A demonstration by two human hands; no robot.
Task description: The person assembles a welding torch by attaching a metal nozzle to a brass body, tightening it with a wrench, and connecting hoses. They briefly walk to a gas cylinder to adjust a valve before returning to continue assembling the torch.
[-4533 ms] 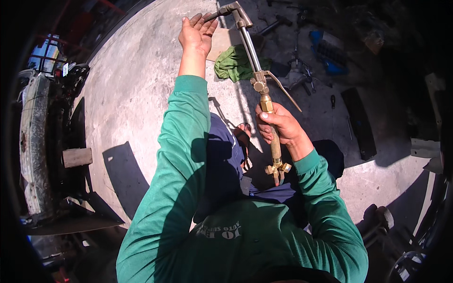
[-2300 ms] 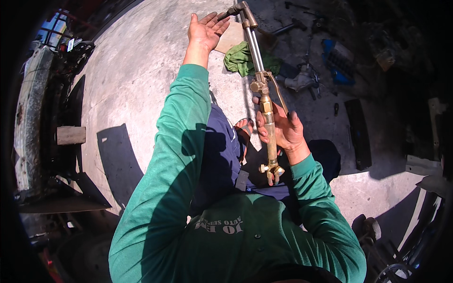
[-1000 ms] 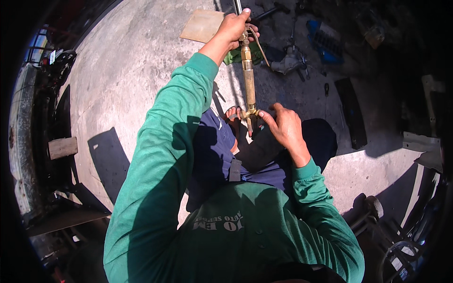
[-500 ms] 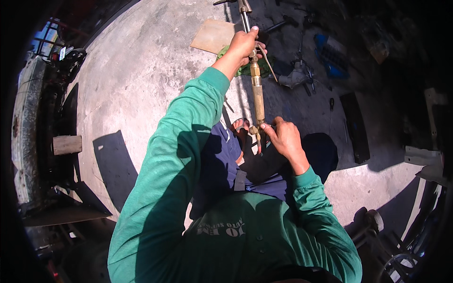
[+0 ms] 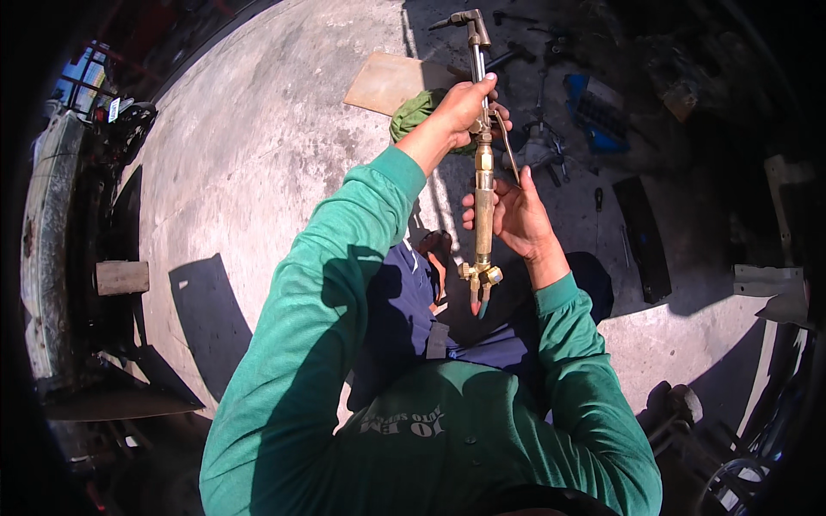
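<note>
Cutting torch (image 5: 484,185): where was it situated?

It was held lengthwise in front of the person, above the concrete floor (image 5: 258,129), with its angled head (image 5: 473,26) farthest from the body and its brass valves (image 5: 480,273) nearest.

How were the hands arranged?

The left hand (image 5: 463,107) was closed around the torch at the base of its metal tubes (image 5: 477,62). The right hand (image 5: 525,218) was loosely spread, its fingers behind the brass-coloured handle (image 5: 483,228), its thumb beside the lever (image 5: 509,148); firm contact could not be told.

What surrounded them?

A green cloth (image 5: 413,113) lay beside a flat tan board (image 5: 385,82). To the right, in shadow, lay a blue tray (image 5: 594,112), a screwdriver (image 5: 598,199) and a dark curved strip (image 5: 644,241). A wooden block (image 5: 122,278) stood far left.
</note>
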